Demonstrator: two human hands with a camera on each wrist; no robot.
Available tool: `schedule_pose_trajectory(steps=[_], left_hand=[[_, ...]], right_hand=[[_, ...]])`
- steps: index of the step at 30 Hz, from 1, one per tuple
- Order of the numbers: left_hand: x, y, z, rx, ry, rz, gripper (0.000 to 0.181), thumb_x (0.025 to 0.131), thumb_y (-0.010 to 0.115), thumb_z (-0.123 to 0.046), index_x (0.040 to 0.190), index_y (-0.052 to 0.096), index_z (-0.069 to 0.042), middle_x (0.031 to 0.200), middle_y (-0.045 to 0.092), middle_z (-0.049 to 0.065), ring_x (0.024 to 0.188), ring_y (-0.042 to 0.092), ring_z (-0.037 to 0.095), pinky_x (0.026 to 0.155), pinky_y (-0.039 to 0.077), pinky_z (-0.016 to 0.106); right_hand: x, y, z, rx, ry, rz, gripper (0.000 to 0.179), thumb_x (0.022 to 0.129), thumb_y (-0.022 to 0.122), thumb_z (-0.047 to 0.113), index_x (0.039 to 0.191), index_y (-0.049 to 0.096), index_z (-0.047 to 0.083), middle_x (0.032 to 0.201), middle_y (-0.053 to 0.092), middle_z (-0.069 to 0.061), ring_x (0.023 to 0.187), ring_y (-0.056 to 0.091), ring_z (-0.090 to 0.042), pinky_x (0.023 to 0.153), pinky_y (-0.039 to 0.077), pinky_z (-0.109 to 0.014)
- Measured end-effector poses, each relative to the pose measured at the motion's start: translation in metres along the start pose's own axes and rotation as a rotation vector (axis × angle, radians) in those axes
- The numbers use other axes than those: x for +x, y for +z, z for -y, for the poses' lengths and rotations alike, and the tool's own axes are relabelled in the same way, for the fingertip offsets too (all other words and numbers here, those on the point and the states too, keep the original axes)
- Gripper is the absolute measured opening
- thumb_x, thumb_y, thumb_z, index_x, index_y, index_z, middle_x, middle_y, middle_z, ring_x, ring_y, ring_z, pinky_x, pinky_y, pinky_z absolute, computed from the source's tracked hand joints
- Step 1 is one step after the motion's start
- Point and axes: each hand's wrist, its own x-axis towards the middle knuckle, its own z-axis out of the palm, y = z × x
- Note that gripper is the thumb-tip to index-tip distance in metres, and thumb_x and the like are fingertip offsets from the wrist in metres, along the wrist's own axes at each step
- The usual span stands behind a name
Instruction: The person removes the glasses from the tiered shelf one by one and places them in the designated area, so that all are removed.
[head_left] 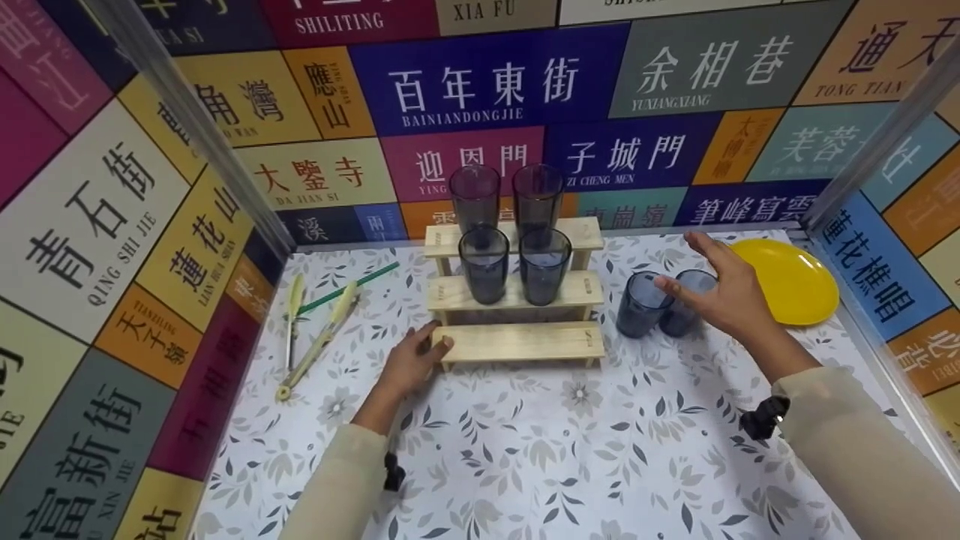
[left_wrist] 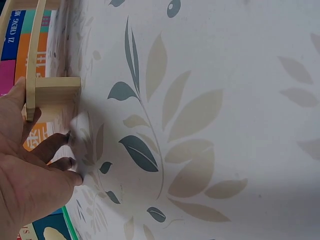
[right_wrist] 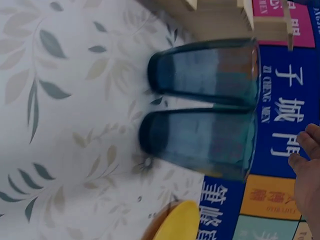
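A three-step wooden stand stands in the middle of the table. My left hand pinches the left end of its lowest step, thumb on top; in the left wrist view that hand has the board between thumb and forefinger, other fingers spread. Two blue-grey glasses stand on the top step and two on the middle one, such as the front left glass. On the table right of the stand are two more, the nearer glass and its neighbour. My right hand hovers over these, fingers spread, holding nothing.
A yellow plate lies at the right, behind my right hand. On the left are yellow-tipped tongs and a green straw-like stick. Sign-covered walls enclose the table at the back and both sides.
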Motion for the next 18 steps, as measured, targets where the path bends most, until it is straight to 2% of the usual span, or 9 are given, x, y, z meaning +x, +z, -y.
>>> schedule_pose_trajectory(steps=[3,8,18], left_hand=[[0.0,0.001,0.0,-0.01,-0.012,0.0,0.072,0.108,0.065,-0.058,0.169,0.049,-0.023,0.175,0.042,0.023,0.171,0.021,0.045,0.136,0.025,0.066],[0.0,0.002,0.002,-0.002,-0.024,0.002,0.073,0.109,0.065,-0.059,0.169,0.048,-0.022,0.176,0.04,0.023,0.171,0.021,0.044,0.136,0.026,0.066],[0.002,0.003,0.002,0.003,-0.021,-0.009,0.073,0.109,0.063,-0.059,0.171,0.045,-0.023,0.178,0.033,0.028,0.171,0.022,0.046,0.136,0.024,0.066]], right_hand=[[0.003,0.005,0.014,0.001,-0.045,0.0,0.102,0.095,0.087,0.052,0.175,0.035,0.017,0.175,0.045,-0.016,0.164,0.037,-0.046,0.132,0.027,-0.073],[0.01,0.019,0.032,0.027,-0.124,0.013,0.096,0.096,0.088,0.047,0.173,0.039,0.016,0.173,0.049,-0.017,0.161,0.042,-0.045,0.129,0.035,-0.071],[0.022,0.048,0.066,0.071,-0.198,0.036,0.095,0.094,0.09,0.046,0.17,0.044,0.013,0.167,0.056,-0.016,0.158,0.049,-0.042,0.129,0.04,-0.063]])
